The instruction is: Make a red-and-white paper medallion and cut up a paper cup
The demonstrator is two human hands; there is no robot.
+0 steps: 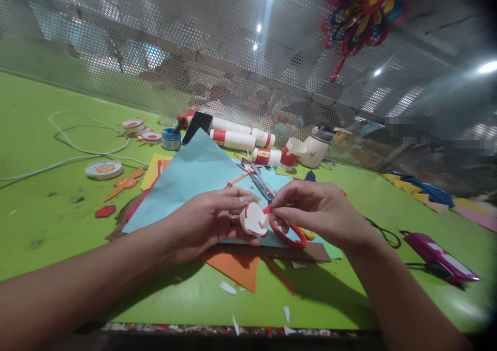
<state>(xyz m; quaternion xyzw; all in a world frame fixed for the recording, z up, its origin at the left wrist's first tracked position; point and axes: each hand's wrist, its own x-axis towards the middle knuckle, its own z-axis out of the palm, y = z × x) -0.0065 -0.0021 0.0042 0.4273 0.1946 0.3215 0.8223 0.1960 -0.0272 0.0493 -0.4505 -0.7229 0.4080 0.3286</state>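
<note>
My left hand (pixel 212 221) is closed around a small white paper disc (pixel 253 220) with red trim, held just above the light blue paper sheet (pixel 194 180). My right hand (pixel 318 211) pinches a thin red paper strip (pixel 267 209) at the disc's upper edge. Red-handled scissors (pixel 288 234) lie under my right hand, blades pointing away toward the far side. An orange sheet (pixel 236 268) and a brown sheet (pixel 310 251) stick out from beneath the blue one.
Glue bottles (pixel 233 140), a blue pot (pixel 171 139), a white kettle (pixel 316 146) and a tape roll (pixel 104 169) stand on the green table (pixel 46 216). A purple tool (pixel 438 255) lies at right. A white cord (pixel 89 149) loops at left. Paper scraps litter the front edge.
</note>
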